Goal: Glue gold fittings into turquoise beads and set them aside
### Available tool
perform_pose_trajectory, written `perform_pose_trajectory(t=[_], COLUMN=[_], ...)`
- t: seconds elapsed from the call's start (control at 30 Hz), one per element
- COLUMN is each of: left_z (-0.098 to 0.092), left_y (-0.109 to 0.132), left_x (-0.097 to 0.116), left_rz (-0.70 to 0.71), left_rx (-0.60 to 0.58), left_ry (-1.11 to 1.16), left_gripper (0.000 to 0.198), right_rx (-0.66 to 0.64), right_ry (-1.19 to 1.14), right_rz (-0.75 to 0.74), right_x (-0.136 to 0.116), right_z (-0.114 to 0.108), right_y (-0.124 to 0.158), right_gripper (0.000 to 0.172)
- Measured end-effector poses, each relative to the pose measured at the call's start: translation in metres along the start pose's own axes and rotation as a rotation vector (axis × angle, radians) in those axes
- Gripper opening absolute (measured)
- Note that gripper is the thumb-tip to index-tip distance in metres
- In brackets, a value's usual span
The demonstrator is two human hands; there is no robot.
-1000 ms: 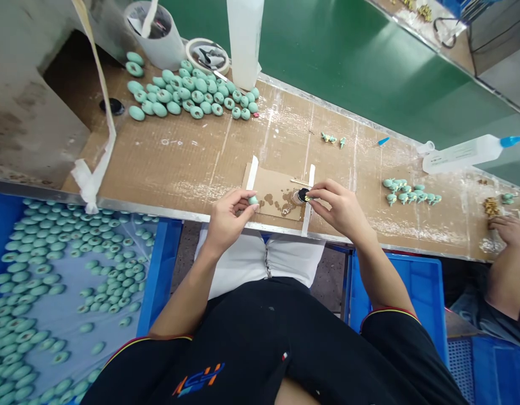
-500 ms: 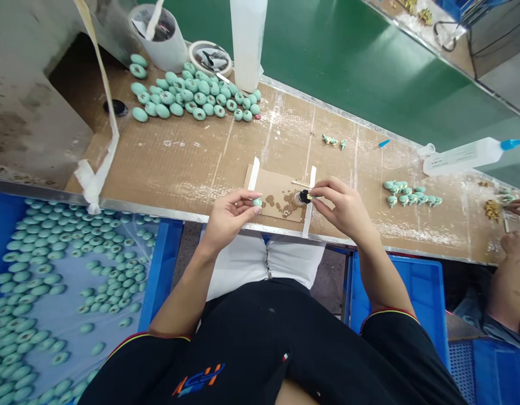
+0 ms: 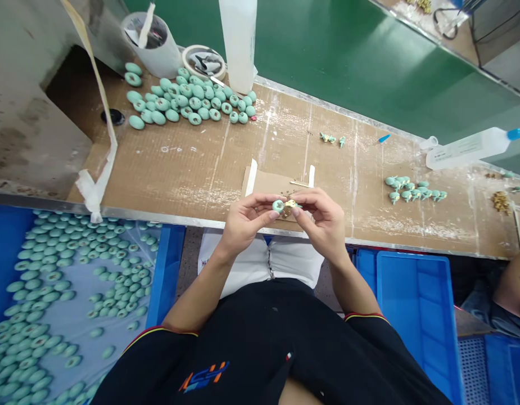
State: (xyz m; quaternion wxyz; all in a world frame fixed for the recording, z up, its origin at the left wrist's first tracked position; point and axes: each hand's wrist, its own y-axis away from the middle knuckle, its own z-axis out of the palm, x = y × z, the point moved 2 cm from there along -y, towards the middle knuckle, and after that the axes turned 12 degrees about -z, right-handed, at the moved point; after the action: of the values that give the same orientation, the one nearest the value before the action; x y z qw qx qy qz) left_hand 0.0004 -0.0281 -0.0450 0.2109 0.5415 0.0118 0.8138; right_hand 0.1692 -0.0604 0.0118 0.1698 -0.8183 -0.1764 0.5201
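Between the thumb and fingers of my left hand (image 3: 244,222) is a green egg-shaped piece (image 3: 278,206), its opening facing right. My right hand (image 3: 322,220) pinches a small yellow and green piece (image 3: 290,204) close beside it; whether the two touch is hard to tell. Both hands are over a cardboard pad (image 3: 266,183) fixed with white tape strips (image 3: 251,177). A thin stick (image 3: 299,184) lies on the pad just beyond my right fingers. The black pot is hidden behind my right hand.
Many green egg pieces (image 3: 195,103) are heaped at the back left near a white bottle (image 3: 239,48). Assembled pieces (image 3: 415,192) and a blue-tipped bottle (image 3: 468,149) are on the right. A blue bin (image 3: 164,270) of eggs stands left. Another person's arm (image 3: 515,278) shows far right.
My right hand has moved left from the black pot with the yellow and green piece. My left hand has shifted right, bringing the egg piece close to it. The view has shifted slightly.
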Motion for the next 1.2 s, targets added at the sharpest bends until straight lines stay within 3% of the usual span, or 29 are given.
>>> perform_pose_trajectory(t=[0.13,0.37,0.6,0.83,1.03,1.2], left_z=[0.003,0.005,0.004,0.003,0.001,0.0], left_y=[0.003,0.006,0.008,0.01,0.01,0.009], left_x=[0.001,0.0,0.002,0.008,0.002,0.006], left_rz=[0.006,-0.004,0.145,0.163,0.117,0.247], left_rx=[0.017,-0.016,-0.003,0.015,-0.022,-0.033], left_ry=[-0.043,-0.036,-0.104,-0.237,-0.096,-0.125], left_gripper=[0.043,0.039,0.024,0.023,0.032,0.021], right_rx=[0.006,-0.011,-0.049,-0.055,-0.04,0.029], right_ry=[-0.047,-0.011,0.028,0.059,0.032,-0.019], right_rz=[0.073,0.043,-0.024,-0.011,-0.028,-0.077], right_x=[0.002,0.003,0.003,0.001,0.004,0.005], right_z=[0.007,0.004,0.002,0.0,0.001,0.003], right_y=[0.006,0.01,0.012,0.014,0.016,0.018], right_gripper=[0.009,0.007,0.004,0.007,0.007,0.007])
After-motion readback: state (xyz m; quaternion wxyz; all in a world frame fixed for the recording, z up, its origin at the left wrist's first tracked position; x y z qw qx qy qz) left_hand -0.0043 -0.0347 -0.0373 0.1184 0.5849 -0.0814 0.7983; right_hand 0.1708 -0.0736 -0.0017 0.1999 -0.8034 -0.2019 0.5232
